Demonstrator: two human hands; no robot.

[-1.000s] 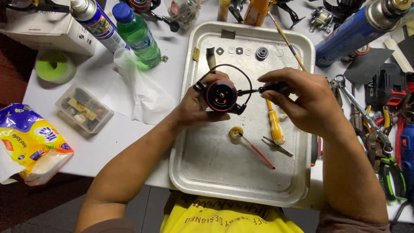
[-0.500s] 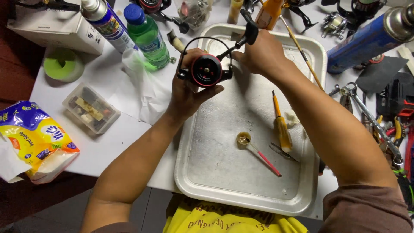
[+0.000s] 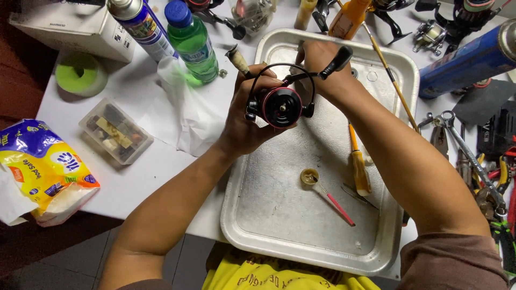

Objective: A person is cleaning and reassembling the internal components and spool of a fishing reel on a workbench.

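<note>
My left hand grips a black spinning fishing reel with a red-rimmed spool and a thin wire bail, held above the far left part of a metal tray. Behind the reel, my right hand rests against its far side, next to the black crank handle knob that juts up to the right. On the tray lie a yellow-handled screwdriver and a small yellow cap with a red-handled stick.
A green bottle, a spray can and a white box stand at the far left. Nearby lie a tape roll, a clear parts box and a tissue pack. A blue can and pliers crowd the right.
Both hands carried the reel from the tray's middle toward its far edge. The reel turned, and its handle knob now sticks up beside my right hand.
</note>
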